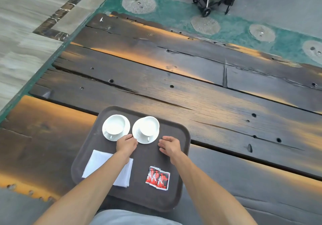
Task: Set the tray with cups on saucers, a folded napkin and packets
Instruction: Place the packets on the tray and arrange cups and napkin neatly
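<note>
Brown tray (97, 156) sits at the near edge of the dark plank desk (191, 92), w/ everything already on it. Left to right: folded white napkin (97, 163) lies flat in the tray's near-left part, partly under the left forearm; left cup (115, 124) stands upright on its saucer (106, 135) at the far-left of the tray, handle toward the person. Left hand (126, 144) rests between the two saucers, fingers curled together & fingertips touching the near-left rim of the right saucer (139, 138); can't tell if it really pinches that rim or just nudges it. Right cup (149, 126) sits on that saucer but pushed toward its far-right side, not centred. Three red-black packets (157, 177), overlapping, lie in the near-right part of the tray. Right hand (169, 145) is just beside the right saucer, near the tray's right edge, fingers loosely spread & bent, palm down, holding nothing, apart from the saucer. Step in hand looks like final tidying: squaring up the right cup/saucer. Task seems nearly done. Next move prob. calls for a light slide of the saucer w/o tipping the off-centre cup, maybe re-centring it.
</note>
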A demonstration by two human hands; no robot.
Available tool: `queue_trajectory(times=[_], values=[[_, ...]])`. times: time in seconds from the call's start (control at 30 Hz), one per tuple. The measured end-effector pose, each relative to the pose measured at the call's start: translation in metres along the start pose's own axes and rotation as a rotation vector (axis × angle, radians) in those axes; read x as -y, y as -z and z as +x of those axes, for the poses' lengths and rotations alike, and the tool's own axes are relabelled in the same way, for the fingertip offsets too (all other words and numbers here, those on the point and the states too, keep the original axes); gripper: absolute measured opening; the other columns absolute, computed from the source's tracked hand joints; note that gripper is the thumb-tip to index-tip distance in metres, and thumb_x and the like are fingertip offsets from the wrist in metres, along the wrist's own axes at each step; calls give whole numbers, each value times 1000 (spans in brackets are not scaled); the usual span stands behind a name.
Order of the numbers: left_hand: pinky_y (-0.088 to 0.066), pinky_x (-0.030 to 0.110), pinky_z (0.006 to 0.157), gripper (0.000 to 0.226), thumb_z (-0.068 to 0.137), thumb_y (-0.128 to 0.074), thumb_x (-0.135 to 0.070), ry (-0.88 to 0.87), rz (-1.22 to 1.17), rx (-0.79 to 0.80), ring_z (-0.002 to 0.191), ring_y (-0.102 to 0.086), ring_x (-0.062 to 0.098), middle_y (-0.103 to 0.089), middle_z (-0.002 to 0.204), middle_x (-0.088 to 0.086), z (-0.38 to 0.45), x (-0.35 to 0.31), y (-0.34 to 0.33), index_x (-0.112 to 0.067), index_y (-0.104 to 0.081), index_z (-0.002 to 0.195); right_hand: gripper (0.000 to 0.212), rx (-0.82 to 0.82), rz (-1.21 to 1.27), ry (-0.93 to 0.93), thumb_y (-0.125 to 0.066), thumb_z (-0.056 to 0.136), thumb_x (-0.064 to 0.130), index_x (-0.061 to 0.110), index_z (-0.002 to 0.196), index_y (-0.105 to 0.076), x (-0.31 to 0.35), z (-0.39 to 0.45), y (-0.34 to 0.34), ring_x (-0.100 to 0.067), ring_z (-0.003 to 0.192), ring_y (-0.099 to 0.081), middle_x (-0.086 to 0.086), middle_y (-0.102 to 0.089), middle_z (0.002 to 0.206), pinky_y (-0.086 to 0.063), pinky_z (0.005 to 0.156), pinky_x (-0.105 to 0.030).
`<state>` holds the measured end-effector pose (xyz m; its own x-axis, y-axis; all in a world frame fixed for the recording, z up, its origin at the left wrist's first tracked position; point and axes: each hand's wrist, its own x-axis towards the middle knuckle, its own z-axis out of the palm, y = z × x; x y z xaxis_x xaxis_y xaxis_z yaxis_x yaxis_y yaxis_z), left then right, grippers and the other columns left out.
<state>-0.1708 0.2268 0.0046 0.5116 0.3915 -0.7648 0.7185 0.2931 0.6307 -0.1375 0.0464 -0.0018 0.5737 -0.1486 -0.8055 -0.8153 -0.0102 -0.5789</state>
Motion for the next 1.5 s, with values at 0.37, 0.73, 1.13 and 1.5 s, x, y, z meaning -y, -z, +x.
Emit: queue_trajectory(times=[0.37, 0.73, 1.13, 1.5], values=[[-57, 31, 87, 34, 83, -68, 5, -4, -197, -166, 102, -69, 27, -70, 108, 14, 13, 5, -8, -3, -70, 116, 4, -16, 10, -22, -71, 93, 14, 10, 92, -73, 4, 16, -20, -14, 85, -77, -7, -78, 92, -62, 68, -24], [-55, 28, 84, 37, 79, -72, 12, -30, -234, -180, 99, -70, 29, -72, 108, 18, 20, 9, -10, 6, -68, 116, 9, -52, -11, -9, -71, 91, 12, 11, 82, -74, 6, 21, -18, -13, 78, -77, -6, -78, 83, -60, 59, -20], [-55, 26, 86, 34, 81, -73, 8, -14, -143, -58, 94, -73, 24, -74, 107, 15, 7, 20, -39, 1, -72, 113, 8, -143, 6, -22, -69, 91, 11, 8, 85, -75, -4, 18, 24, -16, 79, -76, -9, -77, 80, -64, 72, -28], [-58, 28, 86, 30, 82, -72, 6, 19, -77, -17, 93, -73, 23, -75, 105, 11, -4, 24, -67, -5, -75, 110, 20, -225, -94, 12, -65, 87, 8, 14, 70, -73, -13, 14, 53, -23, 80, -78, -9, -78, 74, -64, 82, -35]])
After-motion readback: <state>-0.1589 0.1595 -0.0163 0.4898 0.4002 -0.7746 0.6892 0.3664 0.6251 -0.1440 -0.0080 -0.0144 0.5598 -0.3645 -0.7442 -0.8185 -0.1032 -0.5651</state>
